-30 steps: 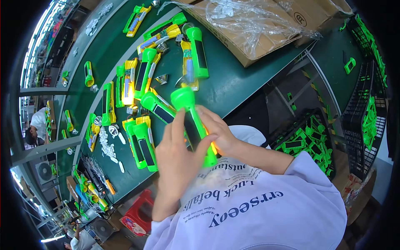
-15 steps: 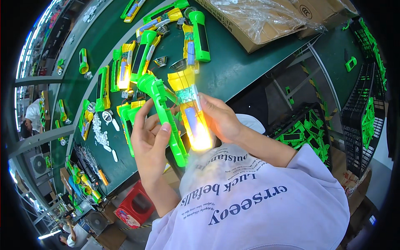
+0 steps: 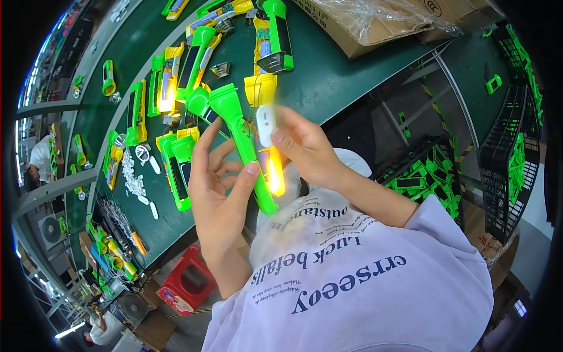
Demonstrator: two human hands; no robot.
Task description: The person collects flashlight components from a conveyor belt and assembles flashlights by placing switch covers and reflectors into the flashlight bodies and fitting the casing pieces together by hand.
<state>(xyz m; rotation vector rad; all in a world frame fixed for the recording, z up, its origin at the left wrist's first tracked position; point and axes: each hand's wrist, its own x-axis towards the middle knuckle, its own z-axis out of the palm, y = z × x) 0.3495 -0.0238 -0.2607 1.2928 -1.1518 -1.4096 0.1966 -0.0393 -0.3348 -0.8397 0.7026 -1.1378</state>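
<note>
My left hand is closed around a green flashlight shell half, which stands upright with its wide head up and smooth outer side showing. Close beside it, my right hand grips a yellow flashlight shell half, whose lower end glows brightly. A white oval switch plate shows at the yellow half's side, with my right thumb against its lower edge. Whether the plate is fixed to the yellow half I cannot tell. The two halves stand side by side; any contact between them is hidden.
Green and yellow flashlight parts and reflector cups lie on the dark green table. Small white pieces are heaped at left. A cardboard box stands far right, a black crate nearer right, a red stool below left.
The green half has turned from its hollow inside to its outer side. The yellow half has turned too, hiding its circuit board, and the white plate has come into view.
</note>
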